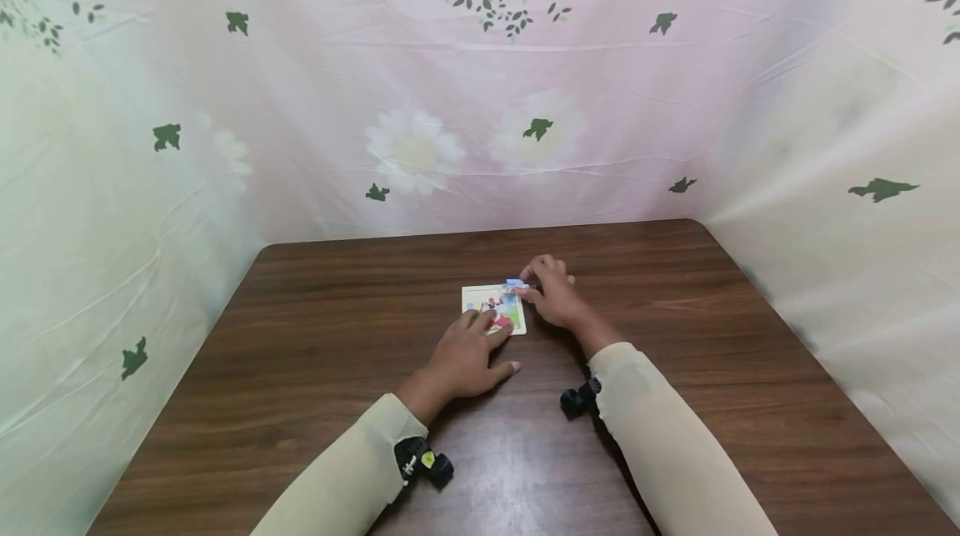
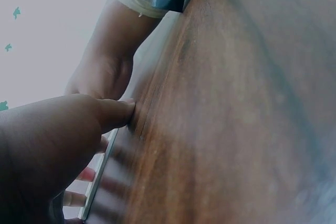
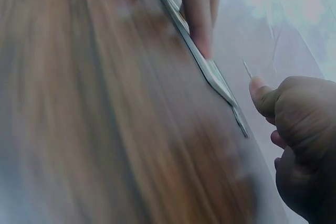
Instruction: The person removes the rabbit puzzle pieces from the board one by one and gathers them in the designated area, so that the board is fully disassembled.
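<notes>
A small square picture board (image 1: 471, 299) with a white border and a colourful cartoon print lies flat on the table. My left hand (image 1: 467, 355) rests its outstretched fingers on the board's near part, thumb apart on the tabletop. At the board's far right corner, my right hand (image 1: 553, 293) pinches a small flat blue piece (image 1: 513, 282) between thumb and fingers. In the right wrist view the pinched piece's thin edge (image 3: 247, 69) stands above the surface, apart from the board. Another thin flat piece (image 3: 240, 123) sticks out past the board's corner, low on the table.
The brown wooden table (image 1: 315, 369) extends around the board on every side. A pale fabric curtain (image 1: 465, 194) with leaves, birds and flowers encloses its back and sides. Black wrist cameras (image 1: 441, 470) sit on both sleeves.
</notes>
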The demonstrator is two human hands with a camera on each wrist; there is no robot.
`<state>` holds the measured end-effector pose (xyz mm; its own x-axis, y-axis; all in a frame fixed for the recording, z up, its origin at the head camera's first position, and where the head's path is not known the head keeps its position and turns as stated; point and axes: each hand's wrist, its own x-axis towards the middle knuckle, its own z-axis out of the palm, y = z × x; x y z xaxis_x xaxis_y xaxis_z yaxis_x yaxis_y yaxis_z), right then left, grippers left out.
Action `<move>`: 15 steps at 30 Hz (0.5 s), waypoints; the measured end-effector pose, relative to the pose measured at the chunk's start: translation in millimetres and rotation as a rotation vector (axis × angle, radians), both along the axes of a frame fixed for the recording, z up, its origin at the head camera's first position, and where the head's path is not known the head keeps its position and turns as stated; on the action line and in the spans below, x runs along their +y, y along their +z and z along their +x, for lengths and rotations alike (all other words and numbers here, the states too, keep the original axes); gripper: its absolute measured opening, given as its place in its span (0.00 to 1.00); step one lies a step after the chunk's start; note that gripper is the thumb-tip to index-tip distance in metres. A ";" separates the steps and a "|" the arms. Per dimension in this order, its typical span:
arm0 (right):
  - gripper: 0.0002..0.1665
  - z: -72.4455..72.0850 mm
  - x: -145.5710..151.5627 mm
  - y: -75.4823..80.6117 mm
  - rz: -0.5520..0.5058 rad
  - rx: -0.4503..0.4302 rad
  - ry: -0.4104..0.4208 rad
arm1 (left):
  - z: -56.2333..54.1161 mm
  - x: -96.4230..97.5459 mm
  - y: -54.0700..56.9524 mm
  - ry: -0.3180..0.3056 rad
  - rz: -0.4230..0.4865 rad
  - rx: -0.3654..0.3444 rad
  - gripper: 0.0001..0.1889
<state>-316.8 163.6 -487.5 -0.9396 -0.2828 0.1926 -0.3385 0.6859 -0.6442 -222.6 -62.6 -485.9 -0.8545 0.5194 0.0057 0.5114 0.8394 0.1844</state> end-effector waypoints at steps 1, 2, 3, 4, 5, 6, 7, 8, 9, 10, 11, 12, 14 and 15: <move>0.11 0.1 2.9 -0.7 -0.005 0.000 -0.005 | 0.1 0.2 -0.1 0.002 0.001 -0.003 0.37; 0.11 0.2 5.7 -1.3 -0.012 -0.003 -0.010 | 0.3 0.4 -0.1 0.004 0.001 -0.006 0.37; 0.11 0.2 8.5 -1.8 -0.015 -0.004 -0.015 | 0.5 0.6 -0.2 0.006 0.001 -0.009 0.37; 0.11 0.3 11.2 -2.3 -0.018 -0.007 -0.020 | 0.6 0.7 -0.3 0.008 0.002 -0.011 0.37; 0.11 0.0 13.9 -3.3 -0.019 -0.009 -0.022 | 0.8 0.9 -0.3 0.009 0.002 -0.013 0.37; 0.12 -0.2 16.6 -4.0 -0.015 -0.011 -0.025 | 1.0 1.0 -0.4 0.009 0.003 -0.012 0.37; 0.12 -0.4 19.1 -4.3 -0.011 -0.014 -0.027 | 1.3 1.0 -0.1 0.008 0.004 -0.012 0.37; 0.11 -0.5 21.7 -4.5 -0.007 -0.019 -0.028 | 1.6 1.1 0.2 0.007 0.006 -0.010 0.37; 0.11 -0.4 24.3 -4.6 -0.003 -0.021 -0.029 | 1.7 1.0 0.5 0.005 0.007 -0.006 0.37; 0.11 -0.3 27.0 -4.3 -0.005 -0.024 -0.030 | 2.0 1.0 1.0 0.003 0.010 -0.003 0.37; 0.11 -0.2 29.8 -4.0 -0.004 -0.028 -0.032 | 2.2 0.9 1.3 0.001 0.013 0.001 0.37; 0.11 0.2 32.7 -3.4 -0.002 -0.030 -0.036 | 2.5 0.9 1.9 -0.001 0.016 0.003 0.37; 0.12 0.6 38.6 -3.1 -0.005 -0.035 -0.046 | 3.0 0.7 2.7 -0.002 0.022 0.006 0.37; 0.12 0.7 41.6 -3.2 -0.007 -0.035 -0.051 | 3.2 0.6 3.0 -0.003 0.024 0.005 0.37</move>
